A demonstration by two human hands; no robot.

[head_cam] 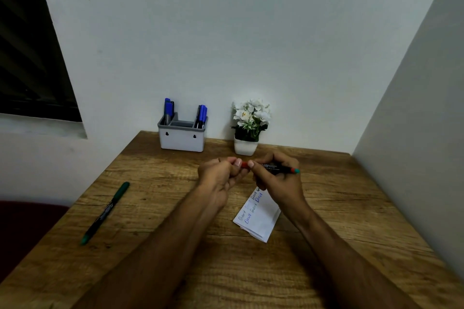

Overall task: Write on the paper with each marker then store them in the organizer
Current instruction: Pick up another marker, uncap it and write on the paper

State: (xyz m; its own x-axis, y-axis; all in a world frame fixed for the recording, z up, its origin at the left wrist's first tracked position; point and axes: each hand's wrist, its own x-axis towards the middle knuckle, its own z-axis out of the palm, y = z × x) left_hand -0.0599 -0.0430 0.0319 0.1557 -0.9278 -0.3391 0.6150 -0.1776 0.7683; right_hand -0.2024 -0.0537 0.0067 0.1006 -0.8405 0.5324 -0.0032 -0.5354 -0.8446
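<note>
Above the middle of the desk I hold a red marker (276,167) level with both hands. My right hand (277,178) grips its black barrel; a red and teal end sticks out to the right. My left hand (221,174) pinches its red cap (244,164) at the other end. Below the hands lies a small folded white paper (259,218) with blue handwriting. A green marker (105,213) lies capped on the desk at the left. The grey organizer (182,137) stands at the back by the wall with blue markers (168,110) upright in its end compartments.
A small white pot of white flowers (248,128) stands right of the organizer, just behind my hands. The wooden desk (351,208) meets a wall at the back and another on the right. Its left edge runs near the green marker.
</note>
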